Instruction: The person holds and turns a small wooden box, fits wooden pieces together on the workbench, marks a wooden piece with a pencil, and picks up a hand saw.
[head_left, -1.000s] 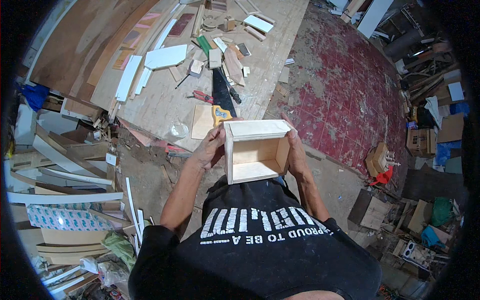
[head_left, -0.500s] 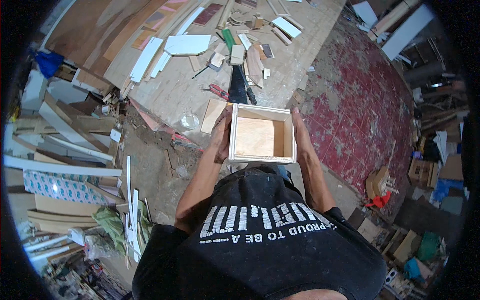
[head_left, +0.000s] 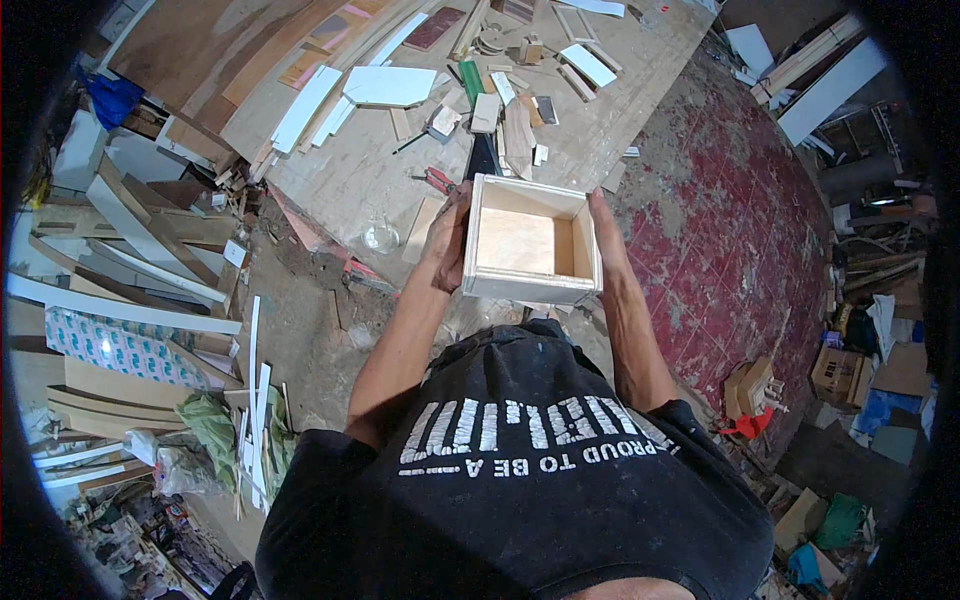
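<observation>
Between my two hands I hold an open-topped wooden box (head_left: 533, 289) in front of my body, its hollow inside facing up toward me. My left hand (head_left: 449, 238) presses against its left wall, and my right hand (head_left: 606, 232) lies along the right wall. Most of the fingers are hidden behind the box. Just beyond it, on the worktable, are red-handled pliers (head_left: 435, 180) and a dark tool (head_left: 482, 156) partly covered by the box. A clear glass (head_left: 380, 236) stands to the left of my left hand.
The plywood worktable (head_left: 590, 130) carries wood offcuts, white panels (head_left: 388, 86) and a green piece (head_left: 470, 80). Stacked boards and strips (head_left: 130, 325) crowd the left. Worn red flooring (head_left: 720, 230) lies to the right, with a cardboard box (head_left: 840, 375) and scrap beyond.
The box has risen slightly away from my body and tilted, so more of its near outer wall shows. Both hands have moved with it, and the view has shifted a little.
</observation>
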